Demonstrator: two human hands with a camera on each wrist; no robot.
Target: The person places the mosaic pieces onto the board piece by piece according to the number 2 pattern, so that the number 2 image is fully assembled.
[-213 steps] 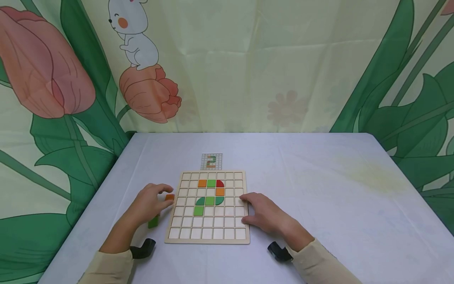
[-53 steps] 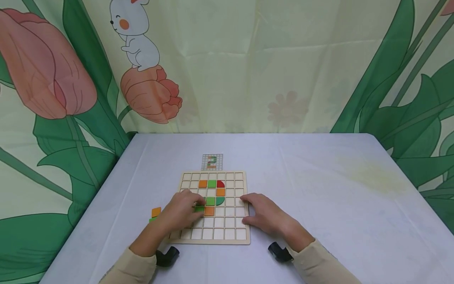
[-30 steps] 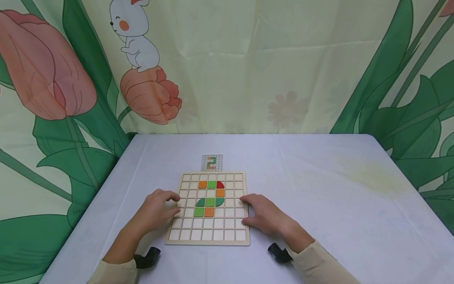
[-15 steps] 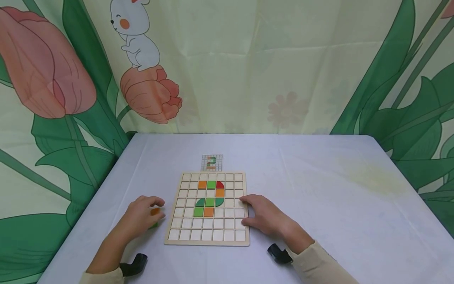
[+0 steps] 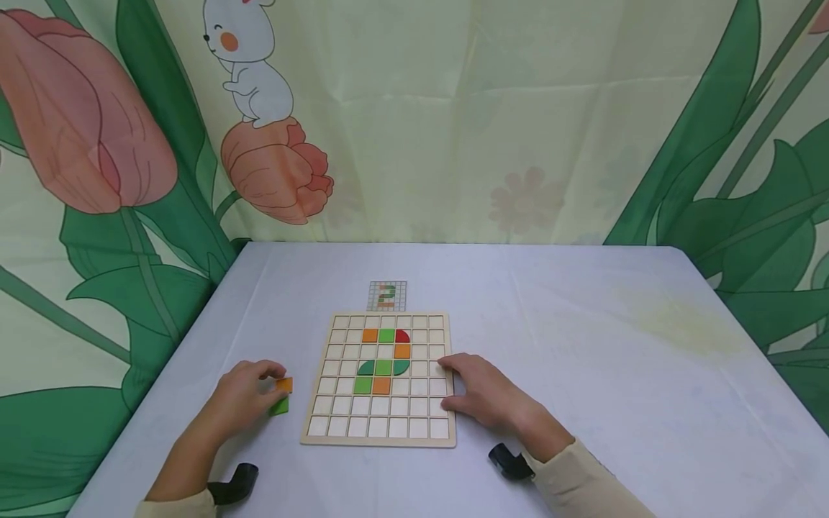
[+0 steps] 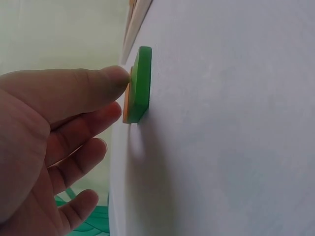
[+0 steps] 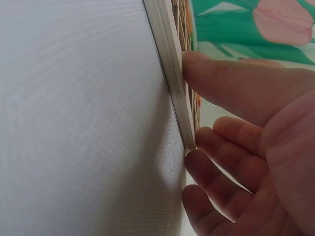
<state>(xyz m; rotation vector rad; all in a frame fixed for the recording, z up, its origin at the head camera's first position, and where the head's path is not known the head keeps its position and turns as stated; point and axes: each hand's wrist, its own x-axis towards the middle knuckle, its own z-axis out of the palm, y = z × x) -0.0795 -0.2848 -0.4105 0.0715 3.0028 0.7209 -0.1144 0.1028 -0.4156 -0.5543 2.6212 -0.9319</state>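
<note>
My left hand (image 5: 242,396) reaches to the left of the board, with thumb and index finger at opposite edges of an orange square tile (image 5: 284,385). A green square tile (image 5: 280,406) lies against the near side of the orange one. In the left wrist view the thumb tip meets the orange tile (image 6: 127,105) behind the green tile (image 6: 142,83); the index finger is hidden. My right hand (image 5: 488,392) rests its thumb and fingertips on the right rim of the wooden grid board (image 5: 378,440), fingers loosely bent. In the board sit orange, green and red pieces, some with rounded corners.
A small pattern card (image 5: 387,296) showing a coloured figure on a grid lies just beyond the board. White cloth covers the table (image 5: 583,345). A printed curtain (image 5: 414,122) hangs behind.
An orange tile has joined the lower row on the board. My left hand came off the board and moved left and nearer to the loose tiles. The right hand stays put.
</note>
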